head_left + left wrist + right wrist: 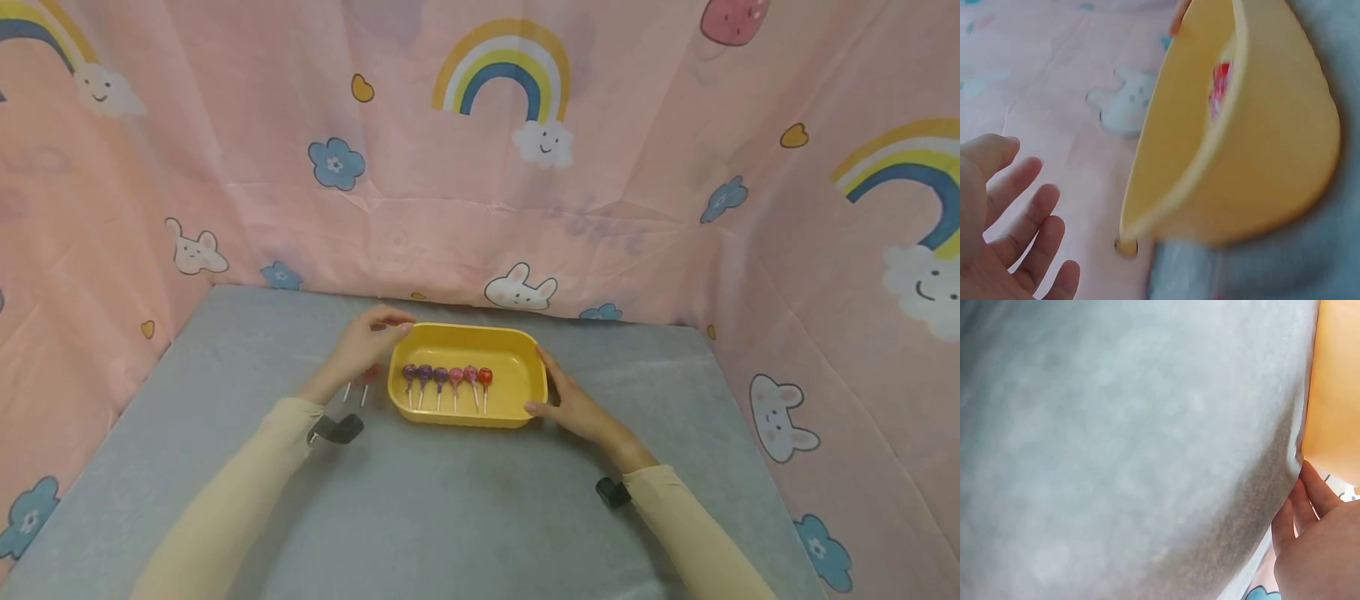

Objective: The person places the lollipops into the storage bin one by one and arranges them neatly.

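Note:
A yellow tray (pixel 517 393) sits mid-table and holds several lollipops (pixel 447 377) in a row, purple on the left, then pink, then red. My left hand (pixel 375 337) is at the tray's far left corner, fingertips at the rim. In the left wrist view that left hand (pixel 1019 219) shows spread, straight fingers just apart from the tray (pixel 1254 162). My right hand (pixel 558 392) lies flat along the tray's right wall, thumb at the front right corner. In the right wrist view, its fingers (pixel 1310 490) touch the tray (pixel 1338 394). Two white lollipop sticks (pixel 356 393) poke out from under my left hand.
The grey cloth table (pixel 450 517) is walled at the back and on both sides by a pink curtain (pixel 637 167) printed with rainbows, bunnies and flowers. Black camera straps (pixel 337 429) sit on both wrists. Grey surface lies open in front of the tray.

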A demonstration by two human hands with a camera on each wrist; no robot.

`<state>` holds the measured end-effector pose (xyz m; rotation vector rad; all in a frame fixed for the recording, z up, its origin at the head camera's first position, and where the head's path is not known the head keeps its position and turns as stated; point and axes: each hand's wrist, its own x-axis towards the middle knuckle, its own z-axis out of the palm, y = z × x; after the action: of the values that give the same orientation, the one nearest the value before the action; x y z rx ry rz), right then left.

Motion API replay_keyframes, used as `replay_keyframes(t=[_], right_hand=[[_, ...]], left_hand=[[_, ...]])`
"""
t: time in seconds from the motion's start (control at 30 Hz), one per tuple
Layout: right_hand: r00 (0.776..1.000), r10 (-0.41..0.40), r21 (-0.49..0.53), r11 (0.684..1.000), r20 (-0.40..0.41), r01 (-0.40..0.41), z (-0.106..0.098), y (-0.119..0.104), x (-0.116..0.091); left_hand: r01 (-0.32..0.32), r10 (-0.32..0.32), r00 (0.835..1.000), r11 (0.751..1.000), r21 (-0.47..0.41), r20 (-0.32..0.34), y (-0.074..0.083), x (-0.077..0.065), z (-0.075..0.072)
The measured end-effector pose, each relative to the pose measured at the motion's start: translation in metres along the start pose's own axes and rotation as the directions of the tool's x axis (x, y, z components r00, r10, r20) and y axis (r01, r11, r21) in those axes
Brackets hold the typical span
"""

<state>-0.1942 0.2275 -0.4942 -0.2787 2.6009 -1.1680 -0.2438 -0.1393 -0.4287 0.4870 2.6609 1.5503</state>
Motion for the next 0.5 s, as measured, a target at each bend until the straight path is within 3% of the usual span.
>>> replay_keyframes(t=[0.23, 0.5], right_hand=[[1.000, 0.016, -0.008, 1.000, -0.008, -0.016, 0.001, 0.000, 0.001], [1.000, 0.023, 0.003, 1.000, -0.003, -0.023, 0.002, -0.001, 0.001]], left_hand=[[0.069, -0.068, 0.996, 0.997, 0.019, -0.059, -0.033, -0.013, -0.029], [0.199, -0.198, 0.980, 0.980, 0.017, -0.013, -0.074, -0.025, -0.038]])
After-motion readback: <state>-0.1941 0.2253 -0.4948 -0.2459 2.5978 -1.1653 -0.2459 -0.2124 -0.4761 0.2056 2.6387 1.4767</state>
